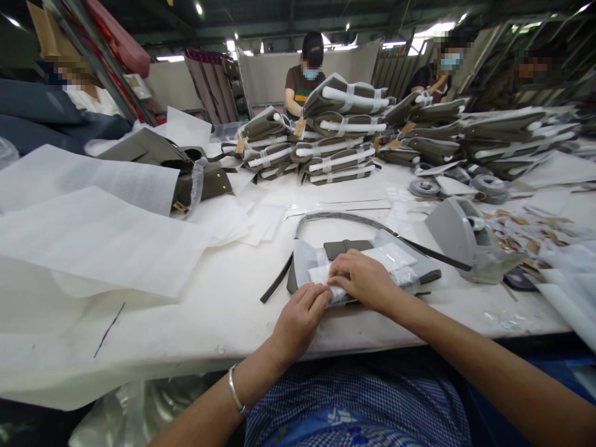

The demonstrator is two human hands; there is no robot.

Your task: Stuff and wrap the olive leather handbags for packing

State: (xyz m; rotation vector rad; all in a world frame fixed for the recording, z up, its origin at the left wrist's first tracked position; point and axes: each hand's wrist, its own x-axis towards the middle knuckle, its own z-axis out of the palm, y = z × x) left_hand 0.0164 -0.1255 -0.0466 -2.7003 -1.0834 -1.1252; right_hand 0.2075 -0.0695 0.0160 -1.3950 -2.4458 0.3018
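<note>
Two hands met on the bag (pixel 339 249) near the table's (pixel 214 323) near edge: the right hand (pixel 357 277) seemingly pinched its wrapping (pixel 395 256); the left hand's (pixel 300 318) grip was unclear. Fastening seemed underway, the next move calling for flat edges.

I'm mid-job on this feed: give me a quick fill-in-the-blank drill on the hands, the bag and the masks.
1. Of the left hand and right hand, the ____ one sits higher in the picture.
2. The silver bangle is worn on the ____ side.
3. Seen from the hands, the strap arcs along the bag's ____ side.
4. The masks in the background are ____ in colour.

Missing words: right; left; far; blue.
</note>
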